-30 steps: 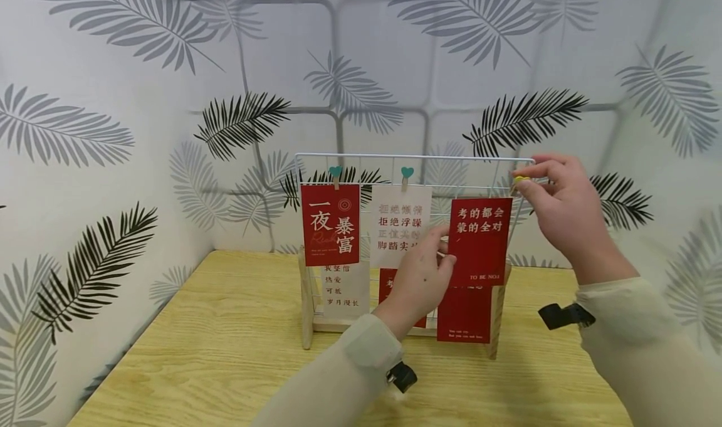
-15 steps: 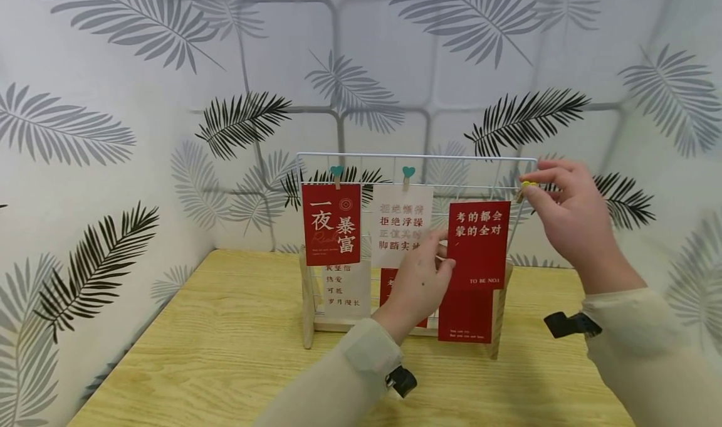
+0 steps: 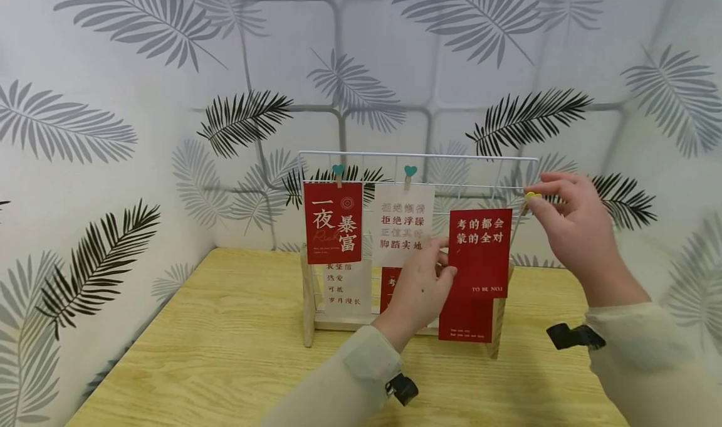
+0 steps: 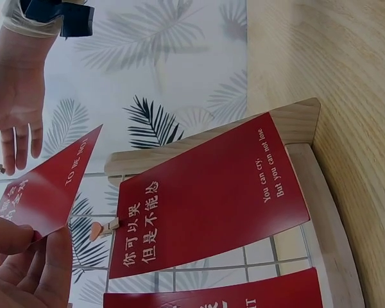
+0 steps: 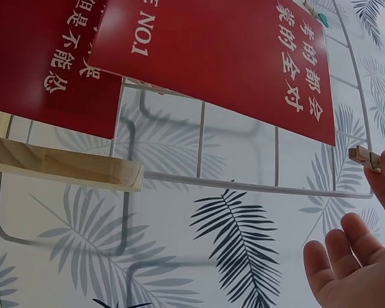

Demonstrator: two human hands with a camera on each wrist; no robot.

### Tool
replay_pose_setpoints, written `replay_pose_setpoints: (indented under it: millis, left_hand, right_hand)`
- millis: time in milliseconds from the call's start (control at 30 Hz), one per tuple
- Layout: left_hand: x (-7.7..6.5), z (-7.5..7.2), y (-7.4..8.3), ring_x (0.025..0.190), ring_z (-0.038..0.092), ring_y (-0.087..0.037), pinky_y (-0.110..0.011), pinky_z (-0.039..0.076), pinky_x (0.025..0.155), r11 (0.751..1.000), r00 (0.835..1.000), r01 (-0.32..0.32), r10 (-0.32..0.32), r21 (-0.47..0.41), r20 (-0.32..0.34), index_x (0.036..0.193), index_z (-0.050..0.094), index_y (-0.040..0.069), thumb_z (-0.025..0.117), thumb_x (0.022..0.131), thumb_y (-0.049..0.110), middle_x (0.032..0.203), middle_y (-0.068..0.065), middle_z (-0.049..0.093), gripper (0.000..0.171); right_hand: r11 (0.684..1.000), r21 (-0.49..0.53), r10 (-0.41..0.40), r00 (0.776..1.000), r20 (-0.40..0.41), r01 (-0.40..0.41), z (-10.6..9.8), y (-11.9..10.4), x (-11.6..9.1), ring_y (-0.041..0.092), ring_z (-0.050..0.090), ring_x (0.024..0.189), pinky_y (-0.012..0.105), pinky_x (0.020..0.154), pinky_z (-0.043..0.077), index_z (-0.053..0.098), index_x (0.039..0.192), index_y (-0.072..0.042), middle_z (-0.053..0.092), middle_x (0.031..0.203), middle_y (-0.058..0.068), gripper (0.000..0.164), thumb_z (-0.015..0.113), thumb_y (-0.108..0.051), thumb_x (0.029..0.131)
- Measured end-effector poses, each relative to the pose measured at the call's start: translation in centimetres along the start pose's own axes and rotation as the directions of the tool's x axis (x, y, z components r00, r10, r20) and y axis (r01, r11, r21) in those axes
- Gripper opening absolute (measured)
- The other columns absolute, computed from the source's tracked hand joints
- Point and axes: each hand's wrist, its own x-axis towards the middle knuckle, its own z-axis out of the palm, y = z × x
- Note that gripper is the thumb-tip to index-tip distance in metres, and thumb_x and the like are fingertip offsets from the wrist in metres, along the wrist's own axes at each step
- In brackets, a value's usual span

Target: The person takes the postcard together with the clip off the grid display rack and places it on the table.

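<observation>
My left hand (image 3: 420, 283) pinches a red card (image 3: 479, 254) by its left edge, in front of the wire grid rack (image 3: 417, 156). In the left wrist view the thumb and fingers grip that card (image 4: 51, 186) at an edge. My right hand (image 3: 578, 229) pinches a small wooden clothespin (image 5: 366, 157) between thumb and forefinger, its yellow top (image 3: 533, 195) showing in the head view. The clothespin is apart from the card, by the rack's upper right side. Below the held card, partly covered by it, hangs another red card (image 3: 465, 320).
A red card (image 3: 333, 223) and a white card (image 3: 403, 226) hang from the rack's upper row on teal heart clothespins. Below them hang a white card (image 3: 346, 289) and a partly hidden red one. The rack's wooden feet (image 3: 308, 314) stand on a wood-grain table (image 3: 225, 339).
The card in my left hand has come down a little. My right hand has moved slightly right and down with the clothespin, away from the card's top right corner.
</observation>
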Motion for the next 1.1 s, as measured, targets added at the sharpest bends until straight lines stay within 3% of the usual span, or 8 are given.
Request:
replay_pose_setpoints:
  millis: [267, 533, 800, 1100]
  left_hand:
    - [-0.4, 0.1, -0.4, 0.091, 0.057, -0.008, -0.027, 0.051, 0.081, 1.0, 1.0, 0.025, -0.025, -0.014, -0.001, 0.144, 0.051, 0.019, 0.063, 0.101, 0.015, 0.105, 0.011, 0.062, 0.045]
    - [-1.0, 0.4, -0.8, 0.089, 0.057, -0.008, -0.027, 0.05, 0.08, 0.998, 0.998, 0.06, -0.06, -0.009, -0.002, 0.144, 0.051, 0.02, 0.064, 0.101, 0.016, 0.104, 0.013, 0.06, 0.045]
    - [-1.7, 0.7, -1.0, 0.088, 0.058, -0.008, -0.027, 0.051, 0.079, 0.997, 0.997, 0.077, -0.077, -0.012, 0.004, 0.144, 0.05, 0.021, 0.064, 0.101, 0.018, 0.105, 0.014, 0.062, 0.045]
    - [-2.8, 1.0, -1.6, 0.089, 0.059, -0.008, -0.027, 0.052, 0.077, 0.992, 0.993, 0.117, -0.116, -0.045, 0.006, 0.14, 0.051, 0.025, 0.065, 0.1, 0.019, 0.104, 0.014, 0.063, 0.043]
  right_hand:
    - [1.0, 0.011, 0.022, 1.0, 0.01, -0.022, 0.0, 0.5, -0.8, 0.034, 0.041, 0.128, 0.022, 0.082, 0.042, 0.065, 0.123, -0.001, 0.042, 0.148, 0.01, 0.042, 0.052, -0.036, 0.105]
    - [0.999, 0.006, 0.047, 0.999, 0.016, -0.047, 0.0, 1.0, -1.7, 0.035, 0.039, 0.133, 0.031, 0.088, 0.041, 0.066, 0.121, -0.001, 0.043, 0.147, 0.011, 0.041, 0.05, -0.036, 0.106]
    - [0.999, 0.029, 0.045, 0.999, 0.014, -0.045, 0.4, 1.4, -2.8, 0.034, 0.042, 0.128, 0.013, 0.081, 0.039, 0.068, 0.115, -0.001, 0.047, 0.144, 0.01, 0.037, 0.052, -0.033, 0.106]
    - [0.994, 0.033, 0.102, 0.995, 0.02, -0.102, 0.8, 2.0, -4.7, 0.035, 0.04, 0.131, 0.015, 0.082, 0.038, 0.066, 0.12, -0.002, 0.045, 0.145, 0.009, 0.038, 0.052, -0.034, 0.105]
